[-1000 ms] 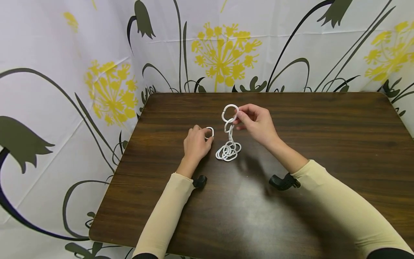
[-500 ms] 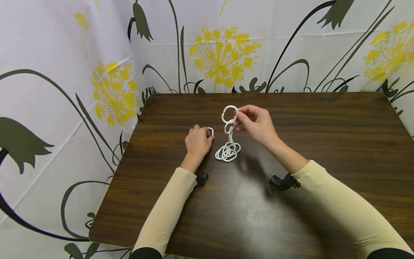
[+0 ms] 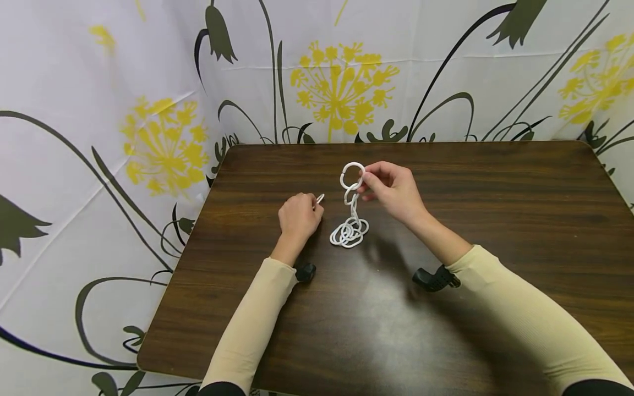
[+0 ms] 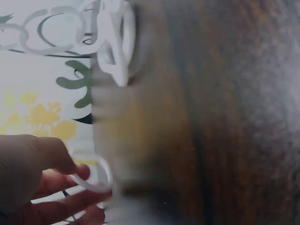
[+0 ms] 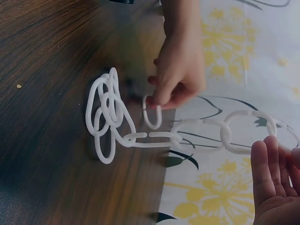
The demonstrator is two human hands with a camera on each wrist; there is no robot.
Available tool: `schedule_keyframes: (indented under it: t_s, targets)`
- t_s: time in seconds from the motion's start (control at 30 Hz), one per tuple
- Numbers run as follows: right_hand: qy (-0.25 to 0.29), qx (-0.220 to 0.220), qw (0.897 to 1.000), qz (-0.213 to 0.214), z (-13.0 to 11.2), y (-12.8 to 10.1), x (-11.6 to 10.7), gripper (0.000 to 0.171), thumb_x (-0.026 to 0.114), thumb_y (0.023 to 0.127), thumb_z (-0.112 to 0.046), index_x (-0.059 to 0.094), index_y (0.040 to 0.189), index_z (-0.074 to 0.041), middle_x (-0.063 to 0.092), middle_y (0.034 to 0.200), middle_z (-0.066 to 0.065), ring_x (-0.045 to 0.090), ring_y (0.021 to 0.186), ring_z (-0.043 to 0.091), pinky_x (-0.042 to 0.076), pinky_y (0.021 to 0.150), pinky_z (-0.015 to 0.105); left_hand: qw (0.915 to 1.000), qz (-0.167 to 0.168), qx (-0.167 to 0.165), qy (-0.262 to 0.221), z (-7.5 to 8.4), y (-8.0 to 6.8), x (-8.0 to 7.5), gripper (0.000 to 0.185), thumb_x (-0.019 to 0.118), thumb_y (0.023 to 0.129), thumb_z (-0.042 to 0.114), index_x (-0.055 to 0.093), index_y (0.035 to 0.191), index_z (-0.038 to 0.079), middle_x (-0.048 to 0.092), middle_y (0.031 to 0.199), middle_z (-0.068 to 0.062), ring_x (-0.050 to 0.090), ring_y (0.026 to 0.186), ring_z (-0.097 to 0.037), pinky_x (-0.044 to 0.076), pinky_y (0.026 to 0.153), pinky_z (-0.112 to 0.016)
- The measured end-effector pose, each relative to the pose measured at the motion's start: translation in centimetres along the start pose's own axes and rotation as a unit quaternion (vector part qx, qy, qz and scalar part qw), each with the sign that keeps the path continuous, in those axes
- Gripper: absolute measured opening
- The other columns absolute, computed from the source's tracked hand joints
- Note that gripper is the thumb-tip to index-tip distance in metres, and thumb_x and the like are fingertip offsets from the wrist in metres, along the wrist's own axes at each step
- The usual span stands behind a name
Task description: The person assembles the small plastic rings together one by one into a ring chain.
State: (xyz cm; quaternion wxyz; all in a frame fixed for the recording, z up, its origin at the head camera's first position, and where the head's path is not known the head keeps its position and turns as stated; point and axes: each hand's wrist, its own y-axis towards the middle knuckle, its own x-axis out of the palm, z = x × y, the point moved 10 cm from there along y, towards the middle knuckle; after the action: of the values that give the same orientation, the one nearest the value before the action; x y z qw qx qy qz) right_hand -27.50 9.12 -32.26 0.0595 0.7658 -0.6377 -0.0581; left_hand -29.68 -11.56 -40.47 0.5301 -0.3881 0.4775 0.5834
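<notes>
My right hand (image 3: 393, 187) pinches the top ring of a white plastic link chain (image 3: 348, 231), whose upper links hang down while the rest lies in a heap on the table. In the right wrist view the links of the chain (image 5: 110, 110) are looped through one another, and some show a small gap. My left hand (image 3: 299, 217) pinches a single loose white ring (image 3: 320, 198) to the left of the chain, apart from it. The left wrist view shows this ring (image 4: 105, 173) between thumb and fingers, near the tabletop.
The dark wood-grain table (image 3: 495, 220) spreads under both hands. Behind it and along its left side hangs a white curtain (image 3: 436, 33) printed with yellow flowers and grey-green stems. A black wrist camera (image 3: 436, 279) sits at the right cuff, another (image 3: 305, 273) at the left.
My left hand has turned the loose ring, which now shows nearly edge-on, and has shifted slightly left. The right hand and the chain have stayed in place.
</notes>
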Motion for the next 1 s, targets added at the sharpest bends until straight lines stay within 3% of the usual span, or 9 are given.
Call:
schedule_keyframes:
  t_s: [0.1, 0.2, 0.27, 0.43, 0.5, 0.6, 0.87, 1.0]
  targets:
    - [-0.002, -0.007, 1.000, 0.001, 0.1, -0.3, 0.0, 0.017, 0.062, 0.097, -0.003, 0.064, 0.106, 0.011, 0.068, 0.087, 0.015, 0.069, 0.075, 0.015, 0.060, 0.066, 0.035, 0.9965, 0.008, -0.031, -0.077, -0.7, 0.0, -0.4, 0.014, 0.060, 0.087, 0.022, 0.072, 0.080, 0.019, 0.065, 0.069, 0.002, 0.057, 0.060, -0.022, 0.044, 0.051, -0.038]
    - [-0.003, -0.016, 1.000, 0.001, 0.3, -0.5, 0.0, 0.017, 0.062, 0.097, -0.004, 0.064, 0.105, 0.012, 0.068, 0.086, 0.016, 0.069, 0.075, 0.016, 0.060, 0.067, 0.038, 0.9797, 0.010, -0.069, -0.188, -1.2, -0.1, -1.0, 0.018, 0.064, 0.090, 0.030, 0.077, 0.087, 0.019, 0.070, 0.076, 0.003, 0.061, 0.068, -0.020, 0.045, 0.058, -0.039]
    - [-0.005, -0.022, 1.000, 0.002, 0.3, -0.7, 0.0, 0.018, 0.062, 0.097, -0.005, 0.064, 0.105, 0.011, 0.068, 0.086, 0.017, 0.069, 0.075, 0.017, 0.060, 0.068, 0.040, 0.9544, 0.012, -0.087, -0.286, -1.3, -0.2, -1.5, 0.019, 0.067, 0.091, 0.030, 0.079, 0.090, 0.014, 0.074, 0.082, -0.005, 0.062, 0.067, -0.015, 0.048, 0.062, -0.034]
    - [-0.011, -0.029, 1.000, 0.002, 0.6, -1.0, 0.0, 0.018, 0.063, 0.097, -0.006, 0.065, 0.105, 0.010, 0.068, 0.086, 0.018, 0.069, 0.074, 0.017, 0.060, 0.068, 0.041, 0.8713, 0.020, -0.099, -0.480, -0.4, -0.8, -3.4, 0.022, 0.073, 0.090, 0.023, 0.078, 0.094, 0.002, 0.071, 0.073, -0.005, 0.056, 0.055, -0.011, 0.042, 0.052, -0.020]
    - [-0.014, -0.029, 0.999, 0.001, 0.7, -1.1, 0.1, 0.018, 0.063, 0.097, -0.006, 0.066, 0.105, 0.010, 0.068, 0.087, 0.018, 0.068, 0.074, 0.017, 0.060, 0.068, 0.042, 0.8534, 0.023, -0.102, -0.511, 0.2, -1.1, -4.1, 0.023, 0.074, 0.090, 0.025, 0.077, 0.095, 0.003, 0.067, 0.066, 0.005, 0.055, 0.056, -0.014, 0.039, 0.049, -0.021]
    - [-0.022, -0.030, 0.999, -0.004, 0.8, -1.3, 0.2, 0.017, 0.064, 0.097, -0.006, 0.066, 0.105, 0.009, 0.068, 0.088, 0.020, 0.068, 0.075, 0.017, 0.060, 0.069, 0.043, 0.8392, 0.027, -0.098, -0.534, 1.2, -1.6, -5.1, 0.024, 0.074, 0.090, 0.027, 0.078, 0.095, 0.004, 0.066, 0.063, 0.010, 0.053, 0.055, -0.012, 0.036, 0.046, -0.021]
    - [-0.043, -0.043, 0.998, -0.011, 0.9, -1.8, 0.1, 0.016, 0.065, 0.096, -0.006, 0.067, 0.105, 0.007, 0.068, 0.090, 0.024, 0.069, 0.076, 0.018, 0.060, 0.066, 0.037, 0.8078, 0.047, -0.083, -0.582, 2.9, -2.3, -6.3, 0.026, 0.075, 0.089, 0.024, 0.077, 0.095, -0.001, 0.068, 0.062, 0.006, 0.049, 0.048, -0.008, 0.037, 0.044, -0.019]
    - [-0.059, -0.052, 0.997, -0.016, 0.8, -1.9, 0.2, 0.015, 0.064, 0.096, -0.006, 0.068, 0.105, 0.006, 0.069, 0.090, 0.023, 0.069, 0.078, 0.020, 0.060, 0.067, 0.036, 0.8041, 0.046, -0.082, -0.587, 3.0, -2.3, -6.2, 0.023, 0.074, 0.089, 0.022, 0.077, 0.093, -0.001, 0.068, 0.062, 0.005, 0.048, 0.047, -0.007, 0.036, 0.044, -0.018]
